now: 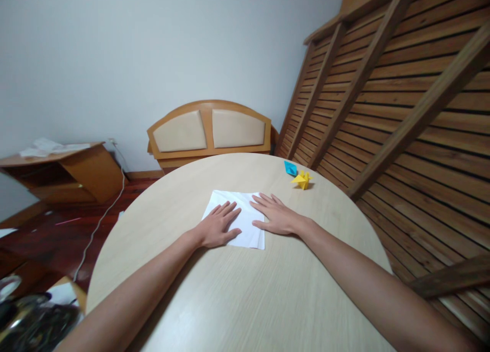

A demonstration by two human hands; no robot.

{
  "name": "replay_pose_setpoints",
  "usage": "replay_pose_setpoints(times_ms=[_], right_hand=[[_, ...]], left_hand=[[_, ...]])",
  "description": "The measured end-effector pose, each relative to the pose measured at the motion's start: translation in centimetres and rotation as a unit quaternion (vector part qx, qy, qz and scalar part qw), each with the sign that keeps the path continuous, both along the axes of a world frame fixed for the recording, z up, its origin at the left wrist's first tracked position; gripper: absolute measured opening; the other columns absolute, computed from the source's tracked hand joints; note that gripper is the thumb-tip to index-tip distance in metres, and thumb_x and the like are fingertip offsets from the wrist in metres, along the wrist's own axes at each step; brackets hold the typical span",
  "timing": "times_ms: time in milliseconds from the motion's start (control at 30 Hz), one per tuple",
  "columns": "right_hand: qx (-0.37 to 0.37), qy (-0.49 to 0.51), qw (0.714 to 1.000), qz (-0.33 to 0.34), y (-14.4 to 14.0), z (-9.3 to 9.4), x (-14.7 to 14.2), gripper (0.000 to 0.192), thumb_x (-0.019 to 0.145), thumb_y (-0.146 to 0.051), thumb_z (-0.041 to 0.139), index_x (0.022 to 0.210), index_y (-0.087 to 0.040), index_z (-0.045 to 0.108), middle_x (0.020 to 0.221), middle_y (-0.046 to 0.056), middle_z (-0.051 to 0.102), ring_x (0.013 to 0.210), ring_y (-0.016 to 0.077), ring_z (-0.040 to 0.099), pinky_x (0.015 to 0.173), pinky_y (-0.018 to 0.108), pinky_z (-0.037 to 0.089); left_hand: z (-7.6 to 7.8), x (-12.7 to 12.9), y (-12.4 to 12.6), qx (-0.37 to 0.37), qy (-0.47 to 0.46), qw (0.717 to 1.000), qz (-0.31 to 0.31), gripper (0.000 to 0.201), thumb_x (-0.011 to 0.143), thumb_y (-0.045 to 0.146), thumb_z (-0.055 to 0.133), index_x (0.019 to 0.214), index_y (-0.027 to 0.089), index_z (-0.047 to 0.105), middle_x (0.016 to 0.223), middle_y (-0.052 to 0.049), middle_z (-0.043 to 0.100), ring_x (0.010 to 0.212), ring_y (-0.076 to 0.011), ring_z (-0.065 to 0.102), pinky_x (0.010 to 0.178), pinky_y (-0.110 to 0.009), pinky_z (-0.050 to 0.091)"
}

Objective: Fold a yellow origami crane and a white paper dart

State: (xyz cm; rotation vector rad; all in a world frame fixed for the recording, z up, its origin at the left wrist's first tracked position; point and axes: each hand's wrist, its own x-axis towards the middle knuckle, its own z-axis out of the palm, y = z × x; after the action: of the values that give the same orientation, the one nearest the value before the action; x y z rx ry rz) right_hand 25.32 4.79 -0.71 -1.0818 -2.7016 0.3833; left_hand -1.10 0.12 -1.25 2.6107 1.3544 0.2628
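A roughly square sheet of white paper (247, 234) lies flat on the round wooden table (237, 301), with faint creases across it. My left hand (220, 225) rests palm down over the paper's left part, fingers spread. On the right edge of the sheet lies my right hand (273, 215), also flat with its fingers apart. Both hands touch the paper and hold nothing. The parts of the sheet beneath the palms are hidden.
Toward the table's far right stand a blue folded paper piece (291, 169) and a yellow folded paper figure (302, 180). A wooden headboard (209, 127) is behind the table. Wooden slats (383, 97) lean at the right; a low cabinet (84, 173) and a white cable (100, 222) are left.
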Motion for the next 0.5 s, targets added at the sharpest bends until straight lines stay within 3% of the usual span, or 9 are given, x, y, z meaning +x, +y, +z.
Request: replay_pose_setpoints(times_ms=[100,167,367,500], right_hand=[[-0.004,0.014,0.997,0.077,-0.5,0.1,-0.9,0.073,0.09,-0.066,0.049,0.151,-0.027,0.039,0.159,0.007,0.031,0.148,0.0297,0.022,0.121,0.052,0.014],[-0.009,0.014,0.996,0.088,-0.5,0.3,-1.2,0.071,0.09,-0.065,0.05,0.15,-0.027,0.041,0.157,0.007,0.035,0.146,0.0294,0.028,0.12,0.05,0.019],[0.015,-0.014,0.999,-0.027,1.1,0.9,1.0,0.073,0.087,-0.067,0.052,0.143,-0.02,0.051,0.151,0.013,0.044,0.14,0.0339,0.039,0.115,0.051,0.029],[0.055,-0.017,0.997,-0.049,1.1,1.2,1.7,0.068,0.087,-0.065,0.053,0.137,-0.019,0.058,0.145,0.015,0.051,0.134,0.0349,0.044,0.112,0.052,0.032]], left_hand=[[-0.1,-0.1,0.1,0.002,0.0,1.0,-0.005,0.07,0.095,0.058,0.045,0.153,0.022,0.031,0.161,-0.012,0.02,0.15,-0.0291,0.013,0.121,-0.052,0.016],[-0.1,-0.2,0.2,0.001,-0.002,1.0,-0.006,0.07,0.095,0.058,0.046,0.153,0.022,0.032,0.161,-0.012,0.021,0.15,-0.0295,0.014,0.121,-0.053,0.017],[-0.1,-0.2,0.2,-0.004,0.002,1.0,-0.003,0.07,0.095,0.06,0.043,0.153,0.022,0.032,0.161,-0.011,0.02,0.15,-0.0299,0.014,0.121,-0.052,0.016],[0.0,-0.2,0.2,-0.008,0.007,1.0,-0.004,0.071,0.095,0.061,0.041,0.154,0.022,0.03,0.162,-0.011,0.019,0.151,-0.0297,0.012,0.121,-0.052,0.015]])
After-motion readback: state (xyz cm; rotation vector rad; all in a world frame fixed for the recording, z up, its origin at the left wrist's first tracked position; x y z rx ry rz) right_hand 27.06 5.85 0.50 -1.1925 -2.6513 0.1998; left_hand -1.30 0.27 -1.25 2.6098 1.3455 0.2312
